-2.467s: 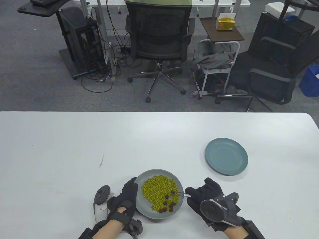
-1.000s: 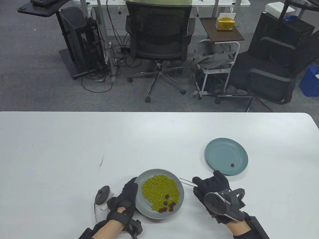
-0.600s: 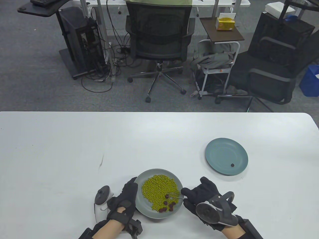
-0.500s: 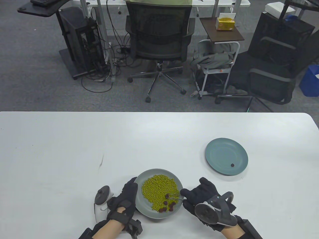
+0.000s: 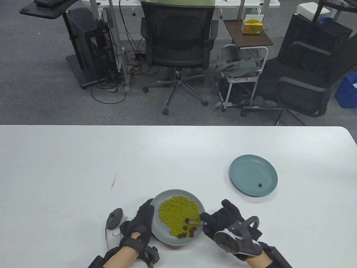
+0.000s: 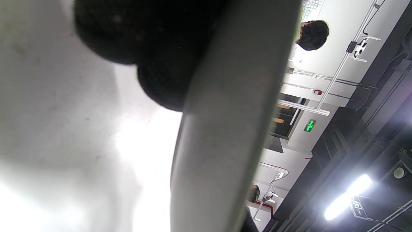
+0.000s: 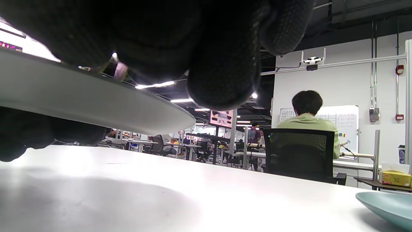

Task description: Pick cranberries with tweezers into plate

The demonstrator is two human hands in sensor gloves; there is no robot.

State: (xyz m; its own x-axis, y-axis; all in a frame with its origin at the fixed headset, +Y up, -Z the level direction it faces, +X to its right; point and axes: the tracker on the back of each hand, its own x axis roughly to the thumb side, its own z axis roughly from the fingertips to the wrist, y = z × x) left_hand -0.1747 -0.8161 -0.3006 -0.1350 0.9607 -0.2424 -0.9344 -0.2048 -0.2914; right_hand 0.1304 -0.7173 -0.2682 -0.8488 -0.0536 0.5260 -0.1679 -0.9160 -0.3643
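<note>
Table view. The left hand [image 5: 143, 223] rests against the left rim of the grey plate [image 5: 161, 237], evidently to keep it from sliding while it is worked in; its fingers lie along the rim rather than curling round anything. The right hand [image 5: 223, 220], at the plate's right edge, grips the tweezers [image 5: 195, 222], whose thin metal prongs reach left over the rim toward the cranberries [image 5: 187, 229]. Whether the prong tips have closed on a berry is too small to tell.

The cranberries are small, dark red, wrinkled pieces clustered at the near right of the grey plate, lying against and partly on a bed of green beans [image 5: 177, 213]; their colour sets them apart, but being mixed in with the beans probably calls for a precise pinch. One cranberry [image 5: 260, 184] already lies near the front of the blue-green plate [image 5: 242, 170], which stands well apart to the far right on the white surface [image 5: 83, 167].

The task appears to be at an early stage.
</note>
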